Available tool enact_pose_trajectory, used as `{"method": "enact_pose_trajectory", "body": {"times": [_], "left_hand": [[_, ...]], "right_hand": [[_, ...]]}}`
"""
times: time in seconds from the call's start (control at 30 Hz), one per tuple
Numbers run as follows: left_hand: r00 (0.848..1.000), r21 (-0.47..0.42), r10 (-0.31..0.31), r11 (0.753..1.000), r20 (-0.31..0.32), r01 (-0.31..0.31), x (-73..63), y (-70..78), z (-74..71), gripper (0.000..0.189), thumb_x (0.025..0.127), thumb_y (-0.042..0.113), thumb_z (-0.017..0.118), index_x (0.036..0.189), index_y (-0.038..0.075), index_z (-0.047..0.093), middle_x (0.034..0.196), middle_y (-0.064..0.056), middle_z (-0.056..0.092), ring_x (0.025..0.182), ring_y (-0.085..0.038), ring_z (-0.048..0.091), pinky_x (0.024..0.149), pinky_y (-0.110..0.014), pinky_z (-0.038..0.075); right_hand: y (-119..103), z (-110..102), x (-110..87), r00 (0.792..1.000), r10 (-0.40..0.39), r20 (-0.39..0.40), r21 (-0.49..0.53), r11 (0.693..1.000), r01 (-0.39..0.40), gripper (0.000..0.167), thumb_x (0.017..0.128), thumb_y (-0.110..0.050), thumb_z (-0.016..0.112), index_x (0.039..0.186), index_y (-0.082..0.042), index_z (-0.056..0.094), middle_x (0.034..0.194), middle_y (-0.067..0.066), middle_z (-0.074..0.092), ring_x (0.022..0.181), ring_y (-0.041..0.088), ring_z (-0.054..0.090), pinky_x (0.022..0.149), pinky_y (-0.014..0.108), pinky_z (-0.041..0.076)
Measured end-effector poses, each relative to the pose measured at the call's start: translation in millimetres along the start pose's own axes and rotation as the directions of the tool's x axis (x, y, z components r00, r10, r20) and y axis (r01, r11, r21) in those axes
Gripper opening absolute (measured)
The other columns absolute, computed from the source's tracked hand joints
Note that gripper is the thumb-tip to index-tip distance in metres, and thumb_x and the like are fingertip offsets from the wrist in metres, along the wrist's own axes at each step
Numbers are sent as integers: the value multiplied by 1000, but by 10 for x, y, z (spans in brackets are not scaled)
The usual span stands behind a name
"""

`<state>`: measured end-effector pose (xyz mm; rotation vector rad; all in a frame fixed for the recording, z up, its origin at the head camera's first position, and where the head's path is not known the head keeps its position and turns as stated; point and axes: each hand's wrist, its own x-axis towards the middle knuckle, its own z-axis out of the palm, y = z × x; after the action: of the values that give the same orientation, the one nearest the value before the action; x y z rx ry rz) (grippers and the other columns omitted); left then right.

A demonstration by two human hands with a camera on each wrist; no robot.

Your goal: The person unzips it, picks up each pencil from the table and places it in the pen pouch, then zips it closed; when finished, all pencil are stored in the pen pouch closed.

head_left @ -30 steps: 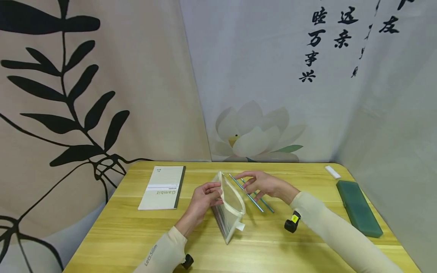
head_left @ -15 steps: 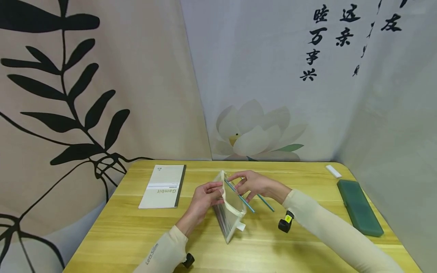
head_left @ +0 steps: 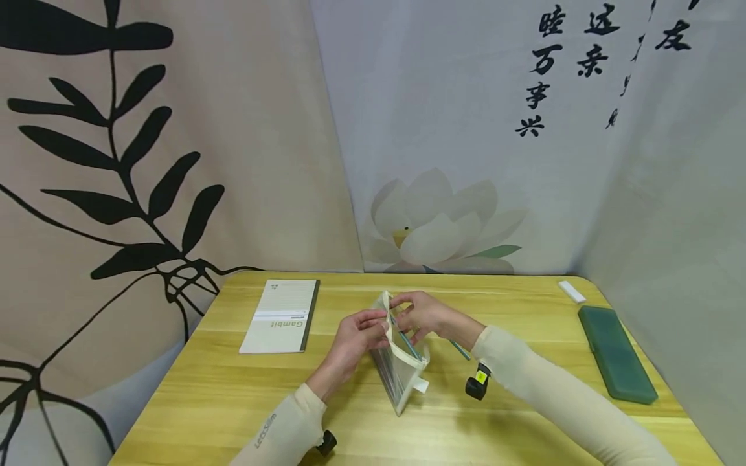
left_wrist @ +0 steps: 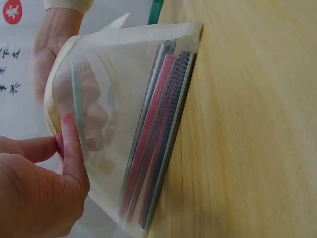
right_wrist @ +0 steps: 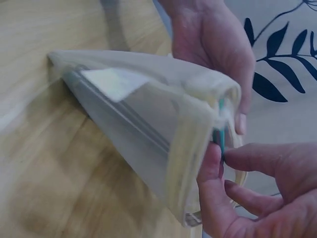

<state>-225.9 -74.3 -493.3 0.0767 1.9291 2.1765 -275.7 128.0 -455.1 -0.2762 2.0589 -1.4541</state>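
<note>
A cream mesh zip pouch (head_left: pixel 398 383) stands tilted on the table, its mouth gaping. My left hand (head_left: pixel 357 340) pinches the near left rim of that mouth between thumb and fingers. At the opening, my right hand (head_left: pixel 430 316) pinches a slim blue pencil (head_left: pixel 410 345), which lies inside the mouth. Through the mesh in the left wrist view, several red, dark and silver pencils (left_wrist: pixel 157 134) rest along the pouch's bottom. Another blue pencil (head_left: pixel 460 350) lies on the table, partly hidden behind the right wrist.
A Gambit notepad (head_left: pixel 278 317) lies at the left back of the wooden table (head_left: pixel 233 401). On the right are a dark green case (head_left: pixel 618 355) and a small white block (head_left: pixel 572 291). Printed curtains hang behind the table.
My right hand has moved left, bringing one blue pencil from beside the pouch into its mouth. The other blue pencil stays on the table. My left hand keeps its hold on the rim.
</note>
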Motion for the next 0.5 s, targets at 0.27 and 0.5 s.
{"method": "enact_pose_trajectory", "body": {"times": [0.27,0.5], "left_hand": [[1000,-29,5,1000,-15,-5,-10,-19,13,40,99,5,68,136,-9,60,105,-6,65,88,-13,69,82,-28,68],[999,-48,21,999,-40,-23,-10,-33,13,41,99,5,68,137,-8,60,107,-6,66,85,-14,71,80,-26,68]], "right_hand": [[66,70,-16,999,-40,-21,-14,999,40,53,94,3,67,144,-3,54,115,18,66,89,22,69,62,37,68],[110,-16,-30,997,-52,-64,-35,998,50,45,94,-2,68,138,-5,61,113,15,64,88,22,64,64,38,69]]}}
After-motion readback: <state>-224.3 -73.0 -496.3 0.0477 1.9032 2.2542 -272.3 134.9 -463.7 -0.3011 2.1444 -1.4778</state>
